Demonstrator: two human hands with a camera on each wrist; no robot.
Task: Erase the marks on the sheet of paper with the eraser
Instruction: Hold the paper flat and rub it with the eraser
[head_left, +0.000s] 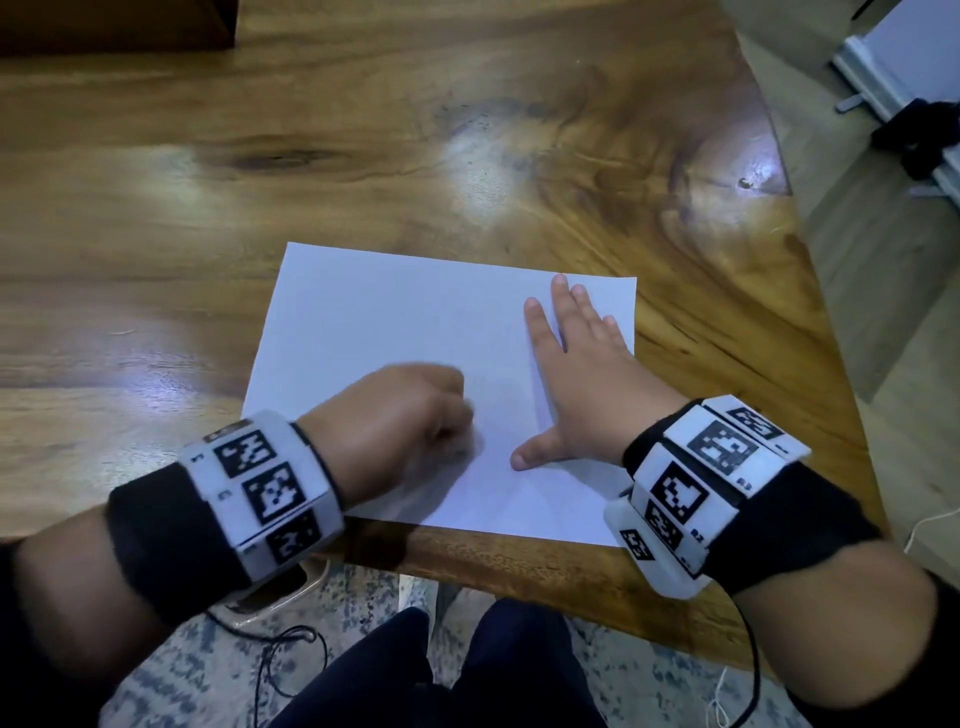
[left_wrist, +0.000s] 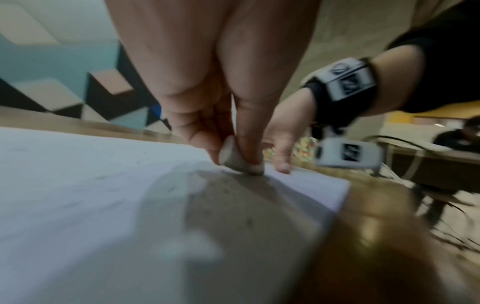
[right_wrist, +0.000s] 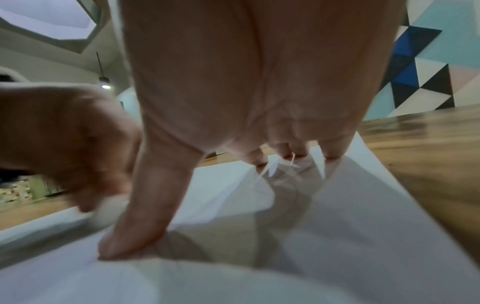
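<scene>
Glossy brown wooden table with dark grain knots fills most of the head view, its near edge running just above the person's dark-trousered knees and a speckled grey rug below. Behind it, in the wrist views, stands a wall painted in blue, black, pale pink and white triangles. On the table, close to the near edge and toward the right corner, lies the white rectangular sheet of paper, slightly skewed; faint grey pencil marks show on it in the left wrist view, too blurred to read. The right hand lies flat on the right part of the sheet, fingers straight and spread, thumb out to the side — all pressing the paper down, which wrinkles a little under the fingertips. The left hand is curled over the near middle of the sheet, blurred in the head view, just left of the right thumb. Its thumb and fingers pinch the small off-white block eraser, whose lower end touches the paper. Both wrists wear black bands with white marker blocks.
</scene>
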